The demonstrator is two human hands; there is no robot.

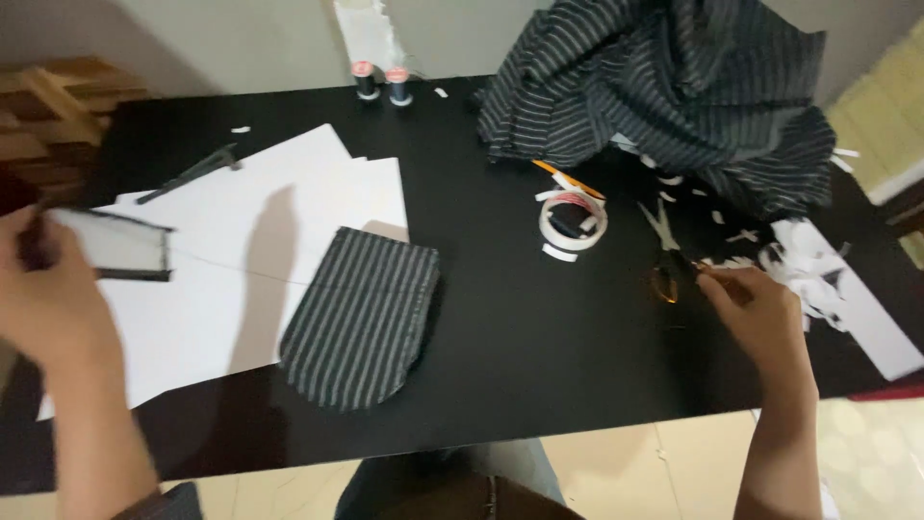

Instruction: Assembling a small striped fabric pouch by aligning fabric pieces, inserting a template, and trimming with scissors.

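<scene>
My left hand [48, 299] is raised at the left edge and grips a small white piece with dark edging [120, 246]. A thin thread runs from that piece to a striped dark fabric pocket piece [361, 318] lying on the black table [539, 337]. My right hand [760, 313] rests on the table at the right, fingers on the handles of a pair of scissors [669, 246] that lies flat with blades pointing away from me.
White paper sheets [279, 202] lie under the pocket piece. A roll of tape [573, 223], an orange pen [568, 178], two thread spools [382, 85], a heap of striped cloth [674, 87] and white paper scraps [818, 270] sit further back and right.
</scene>
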